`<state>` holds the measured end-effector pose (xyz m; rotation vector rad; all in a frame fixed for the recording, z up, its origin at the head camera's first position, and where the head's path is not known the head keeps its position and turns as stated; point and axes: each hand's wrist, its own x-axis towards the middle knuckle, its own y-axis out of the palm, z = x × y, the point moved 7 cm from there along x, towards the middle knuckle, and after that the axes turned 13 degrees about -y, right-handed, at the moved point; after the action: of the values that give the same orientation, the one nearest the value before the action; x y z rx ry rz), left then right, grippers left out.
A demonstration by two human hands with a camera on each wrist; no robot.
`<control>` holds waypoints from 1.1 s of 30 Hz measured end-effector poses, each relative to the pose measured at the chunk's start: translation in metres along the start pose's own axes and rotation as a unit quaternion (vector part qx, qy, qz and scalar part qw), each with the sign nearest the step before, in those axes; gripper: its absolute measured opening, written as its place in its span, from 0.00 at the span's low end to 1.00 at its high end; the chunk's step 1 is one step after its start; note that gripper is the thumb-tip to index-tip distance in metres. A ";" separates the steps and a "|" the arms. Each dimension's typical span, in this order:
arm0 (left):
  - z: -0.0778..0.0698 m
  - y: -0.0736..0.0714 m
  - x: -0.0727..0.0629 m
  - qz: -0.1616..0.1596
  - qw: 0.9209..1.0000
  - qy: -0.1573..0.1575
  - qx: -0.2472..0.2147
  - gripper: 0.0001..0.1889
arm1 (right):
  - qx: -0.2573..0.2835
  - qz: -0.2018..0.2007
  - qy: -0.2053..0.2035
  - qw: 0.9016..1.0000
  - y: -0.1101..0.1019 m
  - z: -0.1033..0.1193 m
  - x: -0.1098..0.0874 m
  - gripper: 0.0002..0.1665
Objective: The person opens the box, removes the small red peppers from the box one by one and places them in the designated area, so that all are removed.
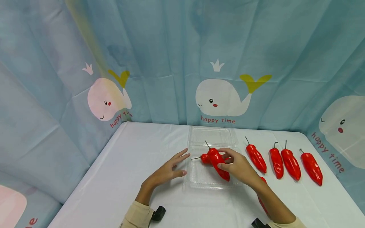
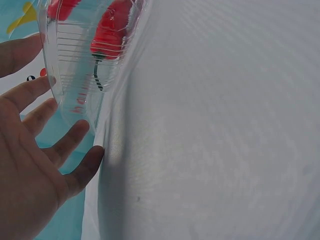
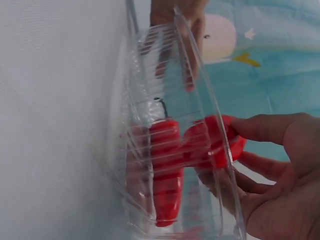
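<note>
A clear plastic clamshell box (image 1: 196, 183) lies opened out on the white table, its lid (image 1: 211, 135) folded toward the back. One red chili pepper (image 3: 166, 170) lies crosswise in the base with its stem toward the left. Above it, my right hand (image 1: 240, 166) holds a second red chili pepper (image 1: 217, 161) between thumb and fingers, tilted with the green stem pointing up and back. My left hand (image 1: 168, 171) is beside the box's left wall, fingers spread, holding nothing. In the left wrist view its fingertips (image 2: 45, 84) are right at the box's rim.
Several more red peppers (image 1: 291, 164) lie in a loose row on the table right of the box. Another pepper (image 1: 261, 205) is partly hidden under my right forearm. A blue curtain (image 1: 159, 63) with whale prints hangs behind the table's far edge.
</note>
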<state>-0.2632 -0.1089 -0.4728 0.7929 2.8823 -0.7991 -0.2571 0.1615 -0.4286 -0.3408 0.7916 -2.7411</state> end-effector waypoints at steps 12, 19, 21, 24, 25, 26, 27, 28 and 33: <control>0.000 -0.001 -0.001 -0.002 1.000 -0.008 0.003 0.38 | -0.004 -0.048 -0.035 0.998 -0.026 0.011 -0.016 0.39; -0.001 -0.001 -0.001 -0.003 1.000 -0.007 -0.002 0.38 | -0.015 -0.069 -0.036 0.997 -0.045 0.017 -0.030 0.40; -0.001 -0.001 -0.001 -0.002 1.000 -0.006 -0.002 0.38 | -0.022 -0.073 -0.036 0.996 -0.049 0.017 -0.034 0.40; -0.001 -0.001 -0.001 -0.001 1.000 -0.004 -0.003 0.38 | -0.036 -0.076 -0.037 0.996 -0.056 0.018 -0.039 0.40; -0.001 -0.001 -0.001 -0.001 1.000 -0.004 -0.003 0.38 | -0.040 -0.076 -0.038 0.996 -0.058 0.018 -0.040 0.40; 0.000 -0.001 -0.001 -0.001 1.000 -0.004 -0.003 0.38 | -0.043 -0.077 -0.037 0.995 -0.060 0.017 -0.042 0.40; 0.000 -0.001 0.000 -0.001 1.000 -0.003 -0.003 0.38 | -0.044 -0.077 -0.036 0.995 -0.062 0.017 -0.044 0.40; 0.000 -0.001 0.000 -0.001 1.000 -0.004 -0.002 0.38 | -0.044 -0.076 -0.033 0.996 -0.064 0.016 -0.046 0.41; 0.001 0.000 0.001 -0.003 1.000 -0.005 0.002 0.38 | -0.039 -0.080 -0.011 0.996 -0.075 0.011 -0.055 0.43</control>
<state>-0.2642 -0.1089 -0.4736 0.7786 2.8758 -0.8064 -0.2162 0.2348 -0.3869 -0.4700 0.9044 -2.8524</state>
